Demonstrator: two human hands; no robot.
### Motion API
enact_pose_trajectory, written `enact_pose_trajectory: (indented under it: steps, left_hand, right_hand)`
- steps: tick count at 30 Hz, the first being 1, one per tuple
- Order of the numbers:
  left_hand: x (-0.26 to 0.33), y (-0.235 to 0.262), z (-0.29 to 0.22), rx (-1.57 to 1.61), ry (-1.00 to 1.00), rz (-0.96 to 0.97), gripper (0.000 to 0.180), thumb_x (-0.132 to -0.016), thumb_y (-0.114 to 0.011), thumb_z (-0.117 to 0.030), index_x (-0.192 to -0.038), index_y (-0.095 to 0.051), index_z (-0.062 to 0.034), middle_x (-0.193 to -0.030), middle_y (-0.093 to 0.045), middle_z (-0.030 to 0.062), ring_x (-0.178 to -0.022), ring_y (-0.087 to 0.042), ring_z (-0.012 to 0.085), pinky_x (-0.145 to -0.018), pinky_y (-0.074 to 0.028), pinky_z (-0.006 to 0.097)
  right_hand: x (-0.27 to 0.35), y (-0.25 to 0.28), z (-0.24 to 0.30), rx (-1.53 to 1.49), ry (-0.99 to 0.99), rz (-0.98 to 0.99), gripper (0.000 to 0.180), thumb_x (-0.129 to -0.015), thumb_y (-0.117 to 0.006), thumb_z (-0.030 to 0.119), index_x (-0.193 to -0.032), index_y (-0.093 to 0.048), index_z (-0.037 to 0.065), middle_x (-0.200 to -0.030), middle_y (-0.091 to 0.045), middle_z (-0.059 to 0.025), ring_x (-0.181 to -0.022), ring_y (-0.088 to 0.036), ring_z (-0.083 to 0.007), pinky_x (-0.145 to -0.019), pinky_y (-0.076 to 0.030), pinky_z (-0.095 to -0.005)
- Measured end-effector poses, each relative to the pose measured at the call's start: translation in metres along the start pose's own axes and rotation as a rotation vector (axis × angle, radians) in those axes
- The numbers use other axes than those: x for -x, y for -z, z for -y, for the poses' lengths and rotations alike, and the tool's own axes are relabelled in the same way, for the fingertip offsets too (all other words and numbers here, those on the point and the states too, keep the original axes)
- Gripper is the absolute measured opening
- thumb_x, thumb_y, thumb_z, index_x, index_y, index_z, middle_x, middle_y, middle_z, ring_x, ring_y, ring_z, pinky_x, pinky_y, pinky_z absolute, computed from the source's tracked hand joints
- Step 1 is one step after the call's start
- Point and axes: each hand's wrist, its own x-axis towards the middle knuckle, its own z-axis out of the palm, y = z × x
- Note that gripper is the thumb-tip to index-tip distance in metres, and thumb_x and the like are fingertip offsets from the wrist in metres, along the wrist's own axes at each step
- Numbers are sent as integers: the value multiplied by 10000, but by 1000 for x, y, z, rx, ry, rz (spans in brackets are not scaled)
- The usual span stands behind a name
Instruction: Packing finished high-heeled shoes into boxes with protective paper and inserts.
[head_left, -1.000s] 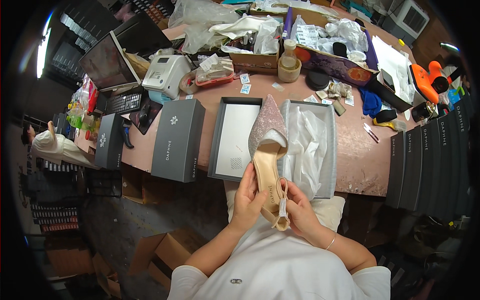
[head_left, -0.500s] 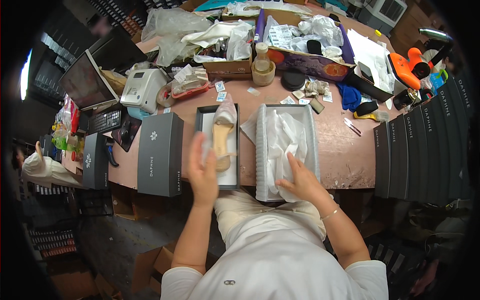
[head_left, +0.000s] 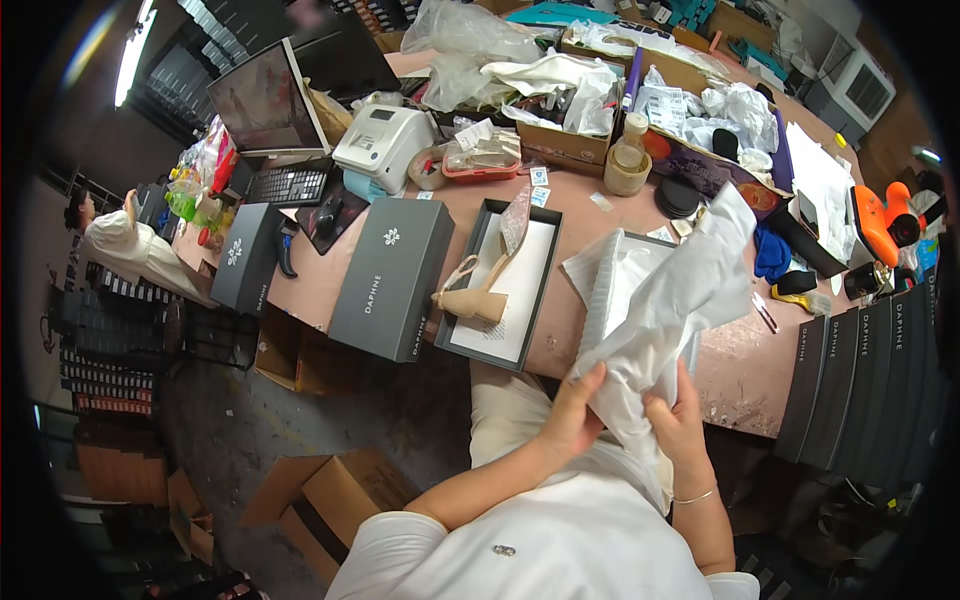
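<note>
Both my hands hold a white fabric dust bag (head_left: pixel 672 300) lifted over the table's near edge. My left hand (head_left: pixel 573 415) grips its lower end from the left, and my right hand (head_left: pixel 678 420) grips it from the right. Behind the bag lies an open shoe box (head_left: pixel 603 290) lined with white tissue paper. To its left a box lid (head_left: pixel 525 290) holds a beige heeled shoe (head_left: pixel 483 285) with a glittery front, lying on its side.
A closed dark grey shoe box (head_left: pixel 392 275) lies left of the lid, another (head_left: pixel 240 258) further left. A stack of dark boxes (head_left: pixel 880 370) stands at the right. A label printer (head_left: pixel 380 148), a laptop (head_left: pixel 265 105) and clutter fill the back. Cardboard boxes (head_left: pixel 320 500) sit on the floor.
The shoe went from my hands into the box lid. My hands then left the boxes and lifted the white dust bag up toward me.
</note>
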Motion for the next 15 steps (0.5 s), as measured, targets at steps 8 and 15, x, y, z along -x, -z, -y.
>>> enact_pose_trajectory:
  steps: [8, 15]
  left_hand:
    - [14, -4, -13, -309, -279, -17, 363, -835, -708, -131, -1167, -581, -58, -1079, -623, 56, -1003, -597, 148, -894, -509, 326]
    - [-9, 40, -52, -249, -252, -218, 465, -947, -478, -455, -1234, -554, -97, -1165, -617, 84, -1084, -598, 224, -947, -487, 386]
  right_hand:
    - [-41, 15, 54, 1127, 815, -322, 233, -728, -755, 177, -956, -713, 146, -1360, -501, -105, -1361, -315, -408, -1141, -107, -579]
    - [-8, -68, 12, 487, 585, 313, 491, -811, -701, 29, -1273, -537, 41, -1349, -503, -190, -1360, -359, -388, -1073, -369, -424]
